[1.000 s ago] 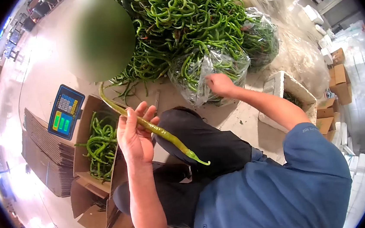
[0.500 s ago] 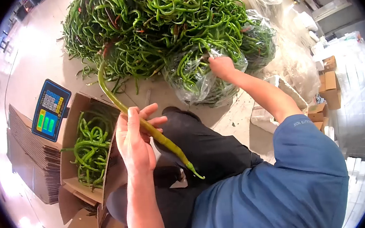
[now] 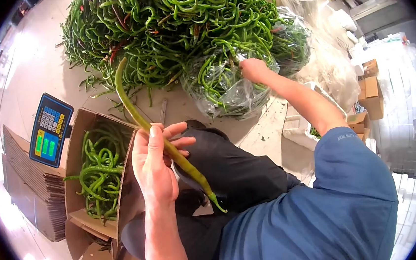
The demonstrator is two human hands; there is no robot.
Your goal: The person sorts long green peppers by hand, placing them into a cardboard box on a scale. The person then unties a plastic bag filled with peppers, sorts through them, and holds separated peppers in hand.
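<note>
Across my left hand (image 3: 156, 166) lies one long yellow-green chili pepper (image 3: 192, 171), pinched between thumb and fingers, its curved end up and its thin stem end over my knee. My right hand (image 3: 255, 70) is closed at the upper edge of a clear plastic bag (image 3: 247, 97) full of green peppers; its fingertips are partly hidden. Behind the bag rises a large heap of green chili peppers (image 3: 174, 26) with a few red ones. Left of my left hand, an open cardboard box (image 3: 95, 221) has long green peppers (image 3: 98, 174) inside.
A scale's keypad display (image 3: 50, 130) stands beside the box, near a stack of flattened cardboard (image 3: 34, 182). To the right are a white foam box (image 3: 299, 127), small cardboard boxes (image 3: 373, 96) and white wrapped stacks (image 3: 400, 98). My bent legs (image 3: 226, 163) are below my hands.
The view has shifted slightly. The pepper in my left hand has tilted a little, its stem end moving left and down. My right hand stays at the bag's edge.
</note>
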